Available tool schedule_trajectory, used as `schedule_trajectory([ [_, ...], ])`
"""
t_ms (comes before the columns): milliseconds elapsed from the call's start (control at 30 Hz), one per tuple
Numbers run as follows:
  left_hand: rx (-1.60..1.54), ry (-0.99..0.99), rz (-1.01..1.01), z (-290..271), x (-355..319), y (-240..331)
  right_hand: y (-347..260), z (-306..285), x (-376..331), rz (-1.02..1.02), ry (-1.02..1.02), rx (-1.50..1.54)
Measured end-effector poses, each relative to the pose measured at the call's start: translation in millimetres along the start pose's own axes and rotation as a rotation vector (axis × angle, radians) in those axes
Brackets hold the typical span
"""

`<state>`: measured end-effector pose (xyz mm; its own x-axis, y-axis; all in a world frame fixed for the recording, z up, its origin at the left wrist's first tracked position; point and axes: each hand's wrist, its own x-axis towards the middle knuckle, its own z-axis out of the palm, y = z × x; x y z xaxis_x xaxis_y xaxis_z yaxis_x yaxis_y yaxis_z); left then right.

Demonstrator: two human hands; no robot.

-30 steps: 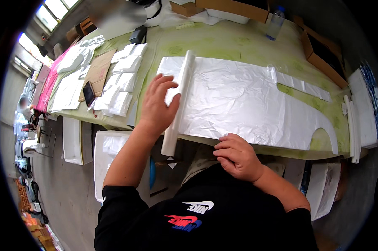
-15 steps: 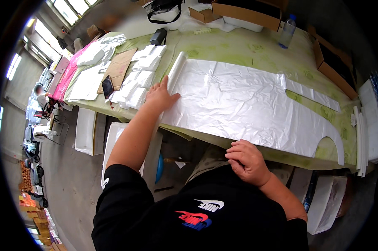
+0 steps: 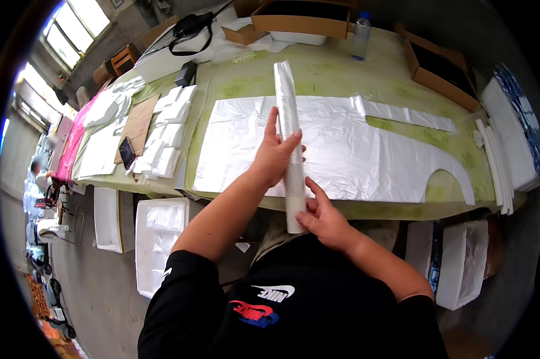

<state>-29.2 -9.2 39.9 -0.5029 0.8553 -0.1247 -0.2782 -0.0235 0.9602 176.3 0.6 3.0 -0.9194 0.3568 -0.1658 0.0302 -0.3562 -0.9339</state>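
A long roll of translucent white plastic film (image 3: 286, 99) is raised over the table, slanting from far to near. My left hand (image 3: 274, 154) grips its middle, the thumb across the front and some fingertips showing on the far side. Around the roll's near end is my right hand (image 3: 326, 220), thumb pressed on it and index finger pointing up along its side. Beneath lies a flat, creased white plastic apron (image 3: 371, 161), with a strap and a curved neck loop at its right end. The roll hides a strip of the apron.
Folded white packets (image 3: 168, 131), a cardboard sheet (image 3: 139, 122) and a dark phone (image 3: 127, 152) lie on the left of the green cloth (image 3: 252, 75). Cardboard boxes (image 3: 440, 69) and a water bottle (image 3: 361, 37) stand at the back. White foam boxes (image 3: 111, 221) sit below the table.
The roll has come up off the apron's left end and moved right, held by my left hand. My right hand has moved from the table's front edge onto its near end. The view has shifted.
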Motion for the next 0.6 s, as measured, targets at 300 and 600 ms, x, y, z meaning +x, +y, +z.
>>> schedule_trajectory([
  [300,0.052,-0.040,-0.040,48,12,-29,-13,-9,-15,0.048,0.308,-0.326],
  [600,-0.002,0.093,-0.132,54,80,-9,-6,-49,-76,0.072,0.218,-0.215],
])
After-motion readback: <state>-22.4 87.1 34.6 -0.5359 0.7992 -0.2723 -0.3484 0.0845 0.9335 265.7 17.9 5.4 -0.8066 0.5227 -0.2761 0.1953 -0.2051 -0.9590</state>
